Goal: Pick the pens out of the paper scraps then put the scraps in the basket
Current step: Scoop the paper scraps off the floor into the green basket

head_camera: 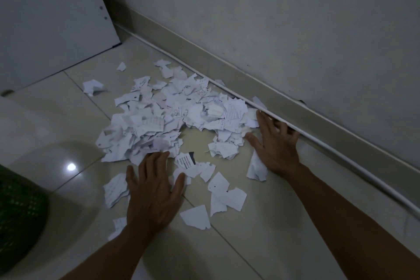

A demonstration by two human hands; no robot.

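Observation:
A heap of torn white paper scraps (168, 113) lies on the pale tiled floor beside the wall. Loose scraps (223, 195) are scattered nearer to me. My left hand (152, 191) lies flat with spread fingers at the near edge of the heap, its palm over a few scraps. My right hand (275, 143) lies flat with fingers spread at the heap's right edge, close to the skirting. A dark green woven basket (18, 216) stands at the lower left. No pen shows among the scraps.
A white cable or pipe (318, 141) runs along the foot of the skirting board on the right. A white cabinet panel (52, 18) stands at the back left. The glossy floor reflects a ceiling light (71, 167).

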